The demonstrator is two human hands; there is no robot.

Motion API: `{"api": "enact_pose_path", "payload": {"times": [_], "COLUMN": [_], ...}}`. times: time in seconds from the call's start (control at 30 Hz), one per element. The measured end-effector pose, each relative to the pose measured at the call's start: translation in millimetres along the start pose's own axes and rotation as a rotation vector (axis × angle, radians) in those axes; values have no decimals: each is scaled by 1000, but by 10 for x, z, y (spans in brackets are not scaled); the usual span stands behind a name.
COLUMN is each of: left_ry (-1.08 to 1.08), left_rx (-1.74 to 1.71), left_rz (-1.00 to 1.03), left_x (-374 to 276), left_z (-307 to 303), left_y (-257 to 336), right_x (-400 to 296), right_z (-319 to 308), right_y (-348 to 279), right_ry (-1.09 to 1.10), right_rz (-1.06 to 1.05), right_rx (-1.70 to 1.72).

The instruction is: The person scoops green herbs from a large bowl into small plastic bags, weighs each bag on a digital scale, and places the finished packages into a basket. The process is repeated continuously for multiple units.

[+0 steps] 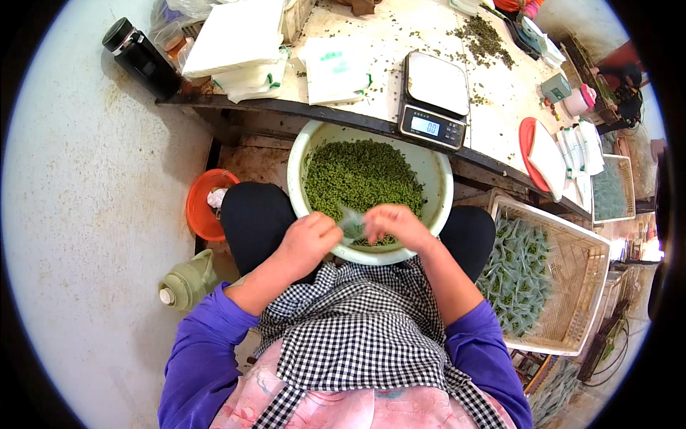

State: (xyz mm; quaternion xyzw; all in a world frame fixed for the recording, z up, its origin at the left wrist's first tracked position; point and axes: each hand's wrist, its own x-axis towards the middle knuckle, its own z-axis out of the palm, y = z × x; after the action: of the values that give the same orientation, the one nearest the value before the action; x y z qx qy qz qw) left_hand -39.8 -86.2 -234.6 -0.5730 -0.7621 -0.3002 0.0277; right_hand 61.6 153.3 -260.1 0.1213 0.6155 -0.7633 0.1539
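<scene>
A small clear plastic bag (351, 224) hangs over the near side of a pale round basin (440, 177). My left hand (312, 242) has its fingers closed on the bag's left edge. Blurred by motion, my right hand (395, 225) is at the bag's right edge with its fingers bent; its grip is unclear. Green shows in or through the bag, and I cannot tell which. Small round green berries (364, 174), which look like green peppercorns, are heaped in the basin between my knees.
Beyond the basin, a digital scale (437, 80) stands at the table's edge beside stacked white bags (337, 69). Several filled bags (514, 273) lie in a plastic crate (581, 268) at right. An orange bucket (201, 217) and a green jug (187, 284) stand left; a black bottle (144, 59) is behind.
</scene>
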Motion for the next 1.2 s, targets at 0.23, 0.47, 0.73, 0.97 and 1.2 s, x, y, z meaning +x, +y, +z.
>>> {"api": "enact_pose_path", "payload": {"times": [0.23, 0.47, 0.73, 0.97, 1.2], "left_ry": [422, 617, 585, 576, 532], "left_rx": [-117, -470, -476, -454, -441], "left_rz": [-500, -654, -670, -629, -620], "left_x": [270, 400, 414, 412, 388], "left_z": [-42, 245, 370, 436, 503], "left_y": [-369, -548, -619, -630, -521], "right_x": [1216, 1642, 927, 1196, 1120], "right_z": [-278, -45, -169, -162, -403], "right_y": [167, 279, 388, 570, 629], "right_ry": [373, 145, -41, 200, 536], "right_rz": [-216, -224, -235, -344, -57], "right_rx": [-1049, -1226, -1271, -1338, -342]}}
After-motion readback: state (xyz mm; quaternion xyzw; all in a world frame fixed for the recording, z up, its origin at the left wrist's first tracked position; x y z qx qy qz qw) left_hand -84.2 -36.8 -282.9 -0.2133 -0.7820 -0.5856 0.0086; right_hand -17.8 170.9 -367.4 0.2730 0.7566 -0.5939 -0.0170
